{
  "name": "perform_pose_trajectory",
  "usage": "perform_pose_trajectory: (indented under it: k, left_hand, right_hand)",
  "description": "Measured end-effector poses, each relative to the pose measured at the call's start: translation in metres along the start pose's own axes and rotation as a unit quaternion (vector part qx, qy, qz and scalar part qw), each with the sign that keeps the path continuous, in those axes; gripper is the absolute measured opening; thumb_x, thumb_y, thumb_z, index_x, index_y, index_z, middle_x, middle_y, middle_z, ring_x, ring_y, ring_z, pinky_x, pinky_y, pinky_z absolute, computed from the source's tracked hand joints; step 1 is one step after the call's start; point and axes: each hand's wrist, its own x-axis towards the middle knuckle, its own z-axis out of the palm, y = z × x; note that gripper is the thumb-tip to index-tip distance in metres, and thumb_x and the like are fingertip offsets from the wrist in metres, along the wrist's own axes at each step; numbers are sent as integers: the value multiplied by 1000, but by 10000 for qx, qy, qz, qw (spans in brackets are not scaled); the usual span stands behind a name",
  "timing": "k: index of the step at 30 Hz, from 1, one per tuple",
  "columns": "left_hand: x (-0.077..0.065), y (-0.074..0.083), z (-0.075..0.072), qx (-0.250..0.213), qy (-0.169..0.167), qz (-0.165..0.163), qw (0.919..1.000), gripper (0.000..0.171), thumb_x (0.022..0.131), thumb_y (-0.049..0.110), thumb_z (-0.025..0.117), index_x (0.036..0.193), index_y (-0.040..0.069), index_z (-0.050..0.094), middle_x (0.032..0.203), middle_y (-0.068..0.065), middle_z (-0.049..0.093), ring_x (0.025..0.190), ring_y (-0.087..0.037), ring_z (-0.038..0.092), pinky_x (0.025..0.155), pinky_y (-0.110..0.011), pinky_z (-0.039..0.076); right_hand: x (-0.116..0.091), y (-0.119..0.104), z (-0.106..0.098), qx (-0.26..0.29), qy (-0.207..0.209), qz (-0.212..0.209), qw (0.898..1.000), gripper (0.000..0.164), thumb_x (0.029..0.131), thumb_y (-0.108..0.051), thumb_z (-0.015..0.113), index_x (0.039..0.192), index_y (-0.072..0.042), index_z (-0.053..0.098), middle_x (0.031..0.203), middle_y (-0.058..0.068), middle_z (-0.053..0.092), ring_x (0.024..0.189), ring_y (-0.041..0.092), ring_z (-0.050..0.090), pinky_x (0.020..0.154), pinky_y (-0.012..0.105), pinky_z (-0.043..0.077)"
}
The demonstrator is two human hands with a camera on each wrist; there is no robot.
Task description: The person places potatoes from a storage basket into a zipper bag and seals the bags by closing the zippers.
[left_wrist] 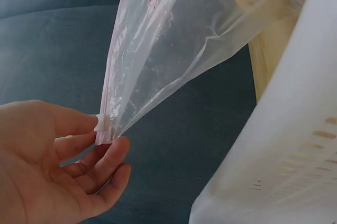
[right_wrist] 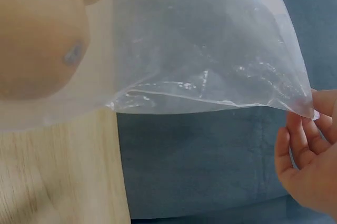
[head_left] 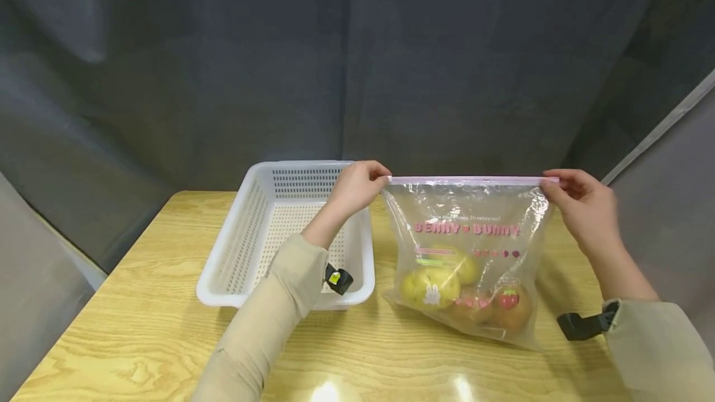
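Note:
A clear zip bag with pink "BERRY BUNNY" lettering hangs upright, its lower part at the wooden table. My left hand pinches its top left corner between thumb and fingers. At the opposite corner, my right hand pinches the pink top strip, so the edge is stretched straight. Through the plastic show yellow fruits and orange-brown round fruits at the bottom. A small white slider sits by my left thumb in the left wrist view. In the right wrist view, one orange-brown round fruit has a dark spot.
A white perforated plastic basket stands on the table left of the bag, with my left forearm passing over it. Wooden table extends in front and to the left. Dark grey curtains hang behind and at both sides.

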Motion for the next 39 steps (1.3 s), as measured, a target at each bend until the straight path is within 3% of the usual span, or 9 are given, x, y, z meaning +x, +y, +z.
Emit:
perform_pose_trajectory:
  k: [16, 21, 26, 32, 39]
  left_hand:
    - [28, -18, 14, -267, -331, -188, 9989, 23, 85, 9, 56, 105, 10, 66, 95, -5, 63, 87, -17, 55, 73, -26, 45]
    - [27, -21, 11, -382, -352, -235, 9984, 21, 83, 7, 56, 102, 8, 66, 92, -6, 64, 82, -16, 56, 68, -24, 44]
    - [25, -20, 1, -467, -613, -175, 9969, 22, 80, 4, 55, 98, 6, 67, 83, -5, 62, 72, -14, 54, 59, -20, 41]
    - [27, -13, -12, -436, -598, -137, 9972, 21, 79, 2, 55, 96, 7, 67, 78, -4, 60, 66, -14, 58, 57, -20, 43]
    - [34, -22, -2, -547, -621, -498, 9953, 20, 79, 1, 56, 96, 4, 66, 78, -5, 61, 72, -20, 62, 55, -19, 41]
  right_hand:
    - [21, 25, 19, -488, -406, 30, 9980, 47, 89, -33, 54, 125, -4, 47, 77, -19, 48, 69, 0, 45, 55, 12, 41]
    - [29, 30, 29, -453, -521, -78, 9976, 48, 89, -31, 55, 125, -1, 47, 75, -21, 50, 67, -4, 47, 55, 12, 40]
    - [35, 34, 36, -691, -597, -159, 9957, 47, 89, -32, 55, 125, -3, 49, 73, -23, 51, 62, -6, 47, 52, 15, 38]
    - [38, 37, 43, -936, -707, 11, 9931, 53, 88, -42, 52, 126, -7, 47, 76, -11, 55, 65, 1, 48, 54, 19, 41]
    - [33, 39, 47, -910, -814, 97, 9925, 51, 89, -39, 53, 126, -5, 46, 84, 5, 59, 67, 6, 51, 55, 17, 43]
